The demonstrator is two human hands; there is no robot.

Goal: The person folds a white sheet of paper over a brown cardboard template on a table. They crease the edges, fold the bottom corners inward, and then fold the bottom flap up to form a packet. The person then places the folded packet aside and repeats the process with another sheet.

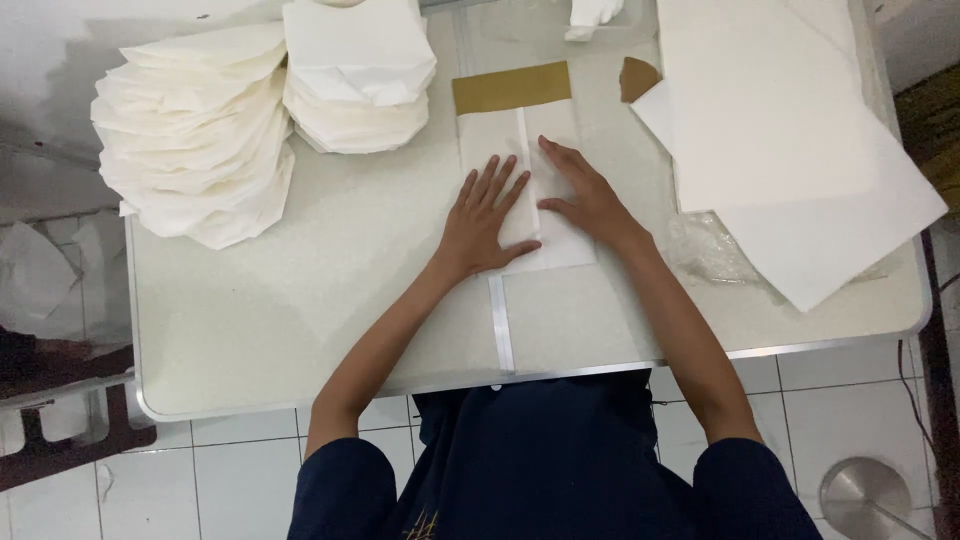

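Head view, looking straight down. A white folded paper sheet with a brown band along its far edge (520, 180) is seen flat at the middle of a pale folding table with a metal rim (300, 330). The left hand (482, 215) is laid palm down on the sheet's left half, fingers spread and flat, nothing pinched. The right hand (585, 195) is pressed on the right half, fingers extended toward the central fold line, thumb out. The two hands are set just beside each other, not touching.

Two fanned stacks of folded white paper pieces (200, 140) are noted at far left. Large flat white paper sheets (790, 150) are spread at right, overhanging the table edge. White floor tiles (840, 400) are visible below.
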